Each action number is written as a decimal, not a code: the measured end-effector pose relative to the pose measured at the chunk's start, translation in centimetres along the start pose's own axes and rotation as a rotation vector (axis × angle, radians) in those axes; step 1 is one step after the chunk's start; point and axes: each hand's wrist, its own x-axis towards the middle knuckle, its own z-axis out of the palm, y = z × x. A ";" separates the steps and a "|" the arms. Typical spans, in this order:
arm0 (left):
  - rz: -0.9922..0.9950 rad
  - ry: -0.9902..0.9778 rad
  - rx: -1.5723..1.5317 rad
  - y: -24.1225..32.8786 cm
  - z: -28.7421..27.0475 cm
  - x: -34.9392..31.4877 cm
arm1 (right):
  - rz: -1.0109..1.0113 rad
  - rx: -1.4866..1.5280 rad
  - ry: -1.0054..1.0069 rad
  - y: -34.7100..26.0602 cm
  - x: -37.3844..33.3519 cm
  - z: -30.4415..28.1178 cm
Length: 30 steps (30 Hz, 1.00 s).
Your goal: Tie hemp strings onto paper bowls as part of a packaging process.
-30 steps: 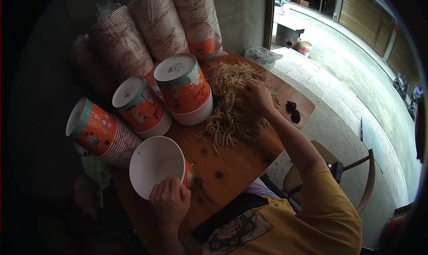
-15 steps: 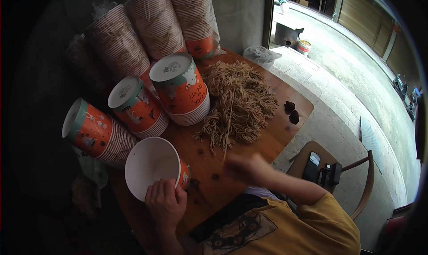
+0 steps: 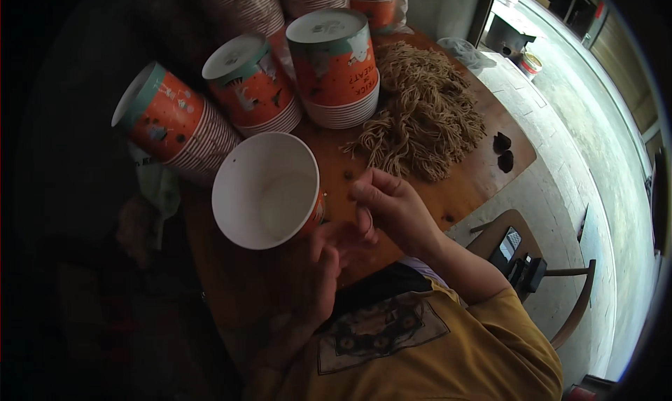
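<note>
A paper bucket, white inside and orange outside, stands on the wooden table with its mouth toward me. A small dark spot marks its inner wall near the rim. Just right of the bucket, my left hand is off the rim, fingers stretched out and somewhat blurred. My right hand is closed in a pinch close by the left fingertips; what it pinches, if anything, is too small to make out. Beyond it lies a heap of tan cords, loose strands trailing toward me.
Upturned stacks of orange paper buckets line the table's far left side, with plastic-wrapped stacks behind. Two dark lumps sit near the table's right edge. A chair at the right bears a phone and a small black device.
My left hand has let go of the bucket's rim and moved right with its fingers extended. My right hand is now beside it, pinched. The whole view has shifted.
</note>
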 end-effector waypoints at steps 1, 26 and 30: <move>-0.130 -0.011 -0.155 -0.4 0.0 0.4 | 0.012 0.000 -0.010 -0.1 0.1 0.0; 0.437 -0.163 1.583 2.5 0.0 -0.6 | -0.478 -0.903 -0.240 2.7 -2.1 -1.4; 0.415 -0.199 1.776 3.9 -0.2 -0.9 | -0.421 -0.924 -0.298 3.1 -1.8 -1.2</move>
